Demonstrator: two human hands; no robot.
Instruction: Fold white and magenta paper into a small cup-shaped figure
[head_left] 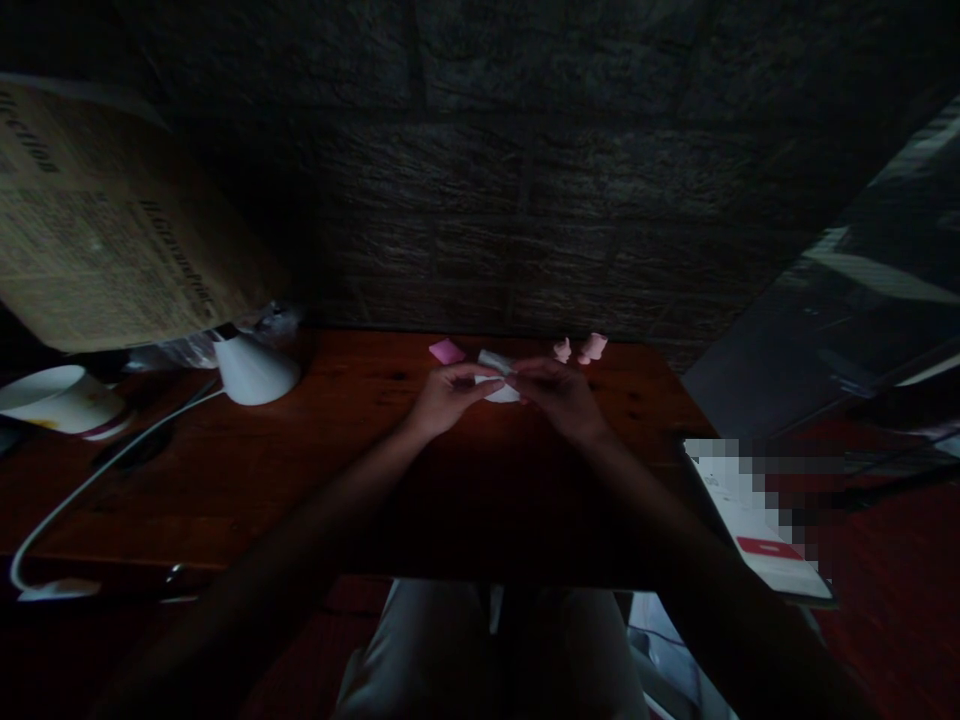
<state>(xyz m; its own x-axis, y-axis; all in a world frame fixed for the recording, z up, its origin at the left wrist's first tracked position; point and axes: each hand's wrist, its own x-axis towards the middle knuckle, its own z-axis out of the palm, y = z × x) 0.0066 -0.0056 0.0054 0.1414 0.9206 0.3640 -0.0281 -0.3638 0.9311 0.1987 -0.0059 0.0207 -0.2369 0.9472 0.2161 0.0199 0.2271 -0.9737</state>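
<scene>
My left hand (444, 398) and my right hand (561, 396) meet over the middle of the wooden table (352, 430). Both have their fingers closed in a pinch around a small white piece (498, 389), too dim and small to name, with a pale strip (495, 360) just behind it. Fingers of the right hand cover part of the white piece. Behind the left hand lies a flat pink diamond-shaped piece (448, 350). Beyond the right hand stand two light-pink shaped pieces, a small one (562, 349) and a larger one (594, 347).
A dark brick wall (480, 200) rises behind the table. To the left are a white cone-shaped lamp base (255, 370) with a cable (112, 455), a paper cup (64, 400) and a newsprint-patterned shade or bag (112, 220). A tablet-like screen (757, 530) sits at the right edge.
</scene>
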